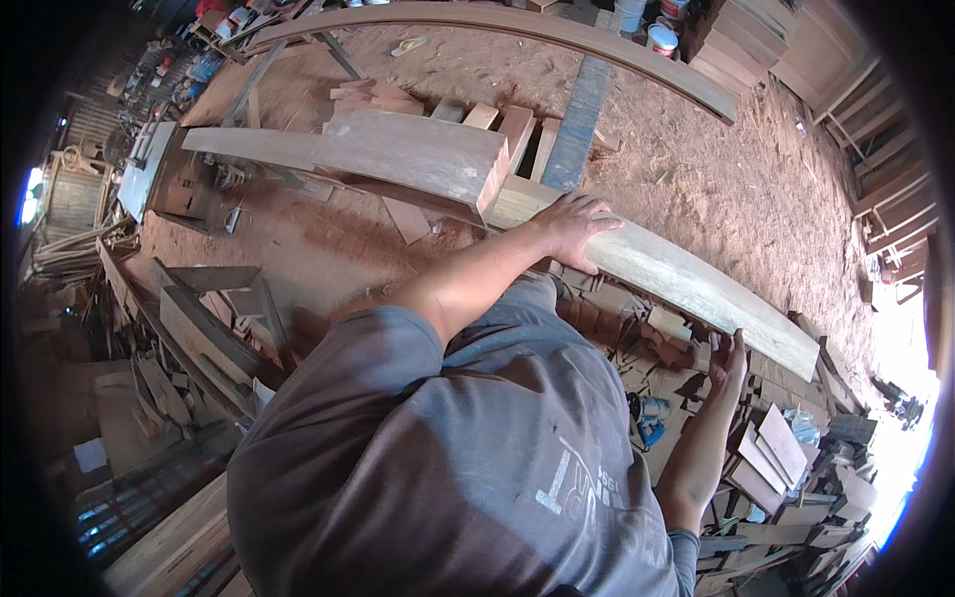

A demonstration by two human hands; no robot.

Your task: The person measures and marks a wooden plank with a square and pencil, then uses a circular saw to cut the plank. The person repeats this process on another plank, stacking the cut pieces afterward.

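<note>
Gray shirt (517, 428); two hands (578, 231) at one pale plank (701, 284).

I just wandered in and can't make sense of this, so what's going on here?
A person is working bare-handed at a long pale board. The left hand lies spread on top of it; the right hand is open at its near edge, toward the right end, though whether it touches is hard to tell. A thick wooden block is farther left, and a blue tool lies nearer the person.
</note>
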